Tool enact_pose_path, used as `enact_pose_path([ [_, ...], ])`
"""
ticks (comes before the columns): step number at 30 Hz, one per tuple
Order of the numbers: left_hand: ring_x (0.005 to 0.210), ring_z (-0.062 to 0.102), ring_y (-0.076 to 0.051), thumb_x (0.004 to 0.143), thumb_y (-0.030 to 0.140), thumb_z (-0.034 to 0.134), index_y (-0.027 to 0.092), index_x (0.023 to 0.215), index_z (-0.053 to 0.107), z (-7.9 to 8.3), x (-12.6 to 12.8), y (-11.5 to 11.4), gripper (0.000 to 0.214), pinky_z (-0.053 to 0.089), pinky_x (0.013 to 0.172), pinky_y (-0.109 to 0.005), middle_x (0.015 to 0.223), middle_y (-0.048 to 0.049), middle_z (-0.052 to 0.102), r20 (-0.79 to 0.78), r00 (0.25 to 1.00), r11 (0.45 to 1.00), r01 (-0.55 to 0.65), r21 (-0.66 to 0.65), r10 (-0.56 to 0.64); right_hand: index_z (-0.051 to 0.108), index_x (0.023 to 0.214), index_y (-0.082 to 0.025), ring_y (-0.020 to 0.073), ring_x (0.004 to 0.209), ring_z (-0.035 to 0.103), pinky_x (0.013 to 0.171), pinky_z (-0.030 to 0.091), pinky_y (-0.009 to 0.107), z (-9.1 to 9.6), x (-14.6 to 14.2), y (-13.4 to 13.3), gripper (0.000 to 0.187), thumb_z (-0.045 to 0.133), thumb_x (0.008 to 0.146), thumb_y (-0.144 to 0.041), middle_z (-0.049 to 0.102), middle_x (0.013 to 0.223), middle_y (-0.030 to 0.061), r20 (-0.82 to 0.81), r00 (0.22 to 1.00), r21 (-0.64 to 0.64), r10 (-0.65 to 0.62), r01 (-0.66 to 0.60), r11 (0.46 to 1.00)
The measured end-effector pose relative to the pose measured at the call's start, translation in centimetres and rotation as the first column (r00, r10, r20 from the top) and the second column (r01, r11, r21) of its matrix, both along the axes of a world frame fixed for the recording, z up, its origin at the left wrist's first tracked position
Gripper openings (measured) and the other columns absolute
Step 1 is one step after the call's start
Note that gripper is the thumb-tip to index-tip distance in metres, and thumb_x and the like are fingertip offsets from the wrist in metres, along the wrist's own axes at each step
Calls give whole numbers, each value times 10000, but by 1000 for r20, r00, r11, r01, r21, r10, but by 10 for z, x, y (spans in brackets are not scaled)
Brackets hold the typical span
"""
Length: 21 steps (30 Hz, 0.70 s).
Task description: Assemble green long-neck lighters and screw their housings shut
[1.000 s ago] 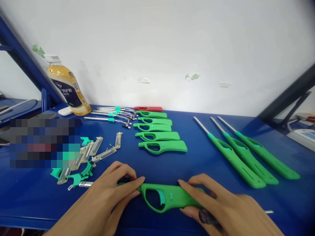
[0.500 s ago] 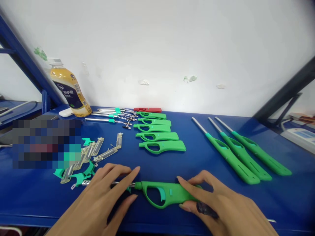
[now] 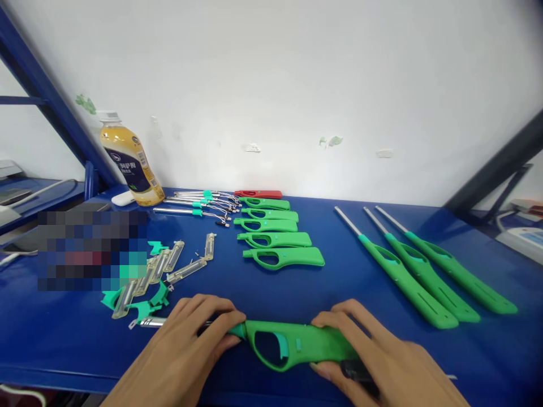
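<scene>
A green long-nosed gas lighter (image 3: pixel 278 339) lies crosswise before me at the blue table's front. My left hand (image 3: pixel 190 345) is closed around its metal tube, thumb and fingers pinching the teal collar against the handle's front end. The tube's silvery tip sticks out left of the hand. My right hand (image 3: pixel 373 350) grips the rear of the green handle between thumb and fingers. A dark cylindrical thing (image 3: pixel 358 371) is also tucked in that hand; its kind cannot be made out. A teal trigger (image 3: pixel 281 346) shows inside the handle's loop.
Several green handles (image 3: pixel 284 257) and a red one (image 3: pixel 258 194) lie in a column behind. Metal tubes with wires (image 3: pixel 176 211) lie beside them. Clear fuel tanks (image 3: pixel 124 298) and teal pieces are at left, near a drink bottle (image 3: pixel 131 161). Three assembled lighters (image 3: pixel 407 281) lie right.
My left hand has moved right along the tube and closed on the collar, which now sits against the handle. My right hand keeps its hold. The view has shifted slightly.
</scene>
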<state>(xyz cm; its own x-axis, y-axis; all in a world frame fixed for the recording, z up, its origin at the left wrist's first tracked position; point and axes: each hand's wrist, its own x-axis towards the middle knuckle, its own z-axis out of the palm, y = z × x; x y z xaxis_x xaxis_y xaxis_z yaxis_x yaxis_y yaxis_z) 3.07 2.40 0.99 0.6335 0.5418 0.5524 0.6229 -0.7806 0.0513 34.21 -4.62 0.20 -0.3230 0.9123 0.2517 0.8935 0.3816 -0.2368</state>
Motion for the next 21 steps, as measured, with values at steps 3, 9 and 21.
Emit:
enact_pose_path([
  [3,976,774,-144,1186,374,395,294,1269,707,-1,3,0,333,577,938,-241,1121,33,805,10,1000,1000,2,-11,-2,654,1264,-325,156,575,747,515,611,255,5,-3,3,247,658,1027,-394,742,1115,-2,-8,1000,-1,-16,16,1000],
  [9,1179,736,-204,1146,323,486,345,1584,517,-15,-14,2,439,529,1144,-331,1338,-9,748,-67,998,999,-11,-49,8,674,1266,-346,177,747,801,684,647,263,7,-2,8,329,765,964,-439,794,1123,-29,-125,986,6,-110,111,994],
  [21,872,806,-149,1134,188,457,247,1223,682,10,13,4,250,641,840,-189,1011,-4,831,90,990,994,103,34,-105,712,1329,-323,103,619,745,544,576,161,17,12,5,322,624,1072,-495,764,941,-23,-149,983,179,108,-81,981],
])
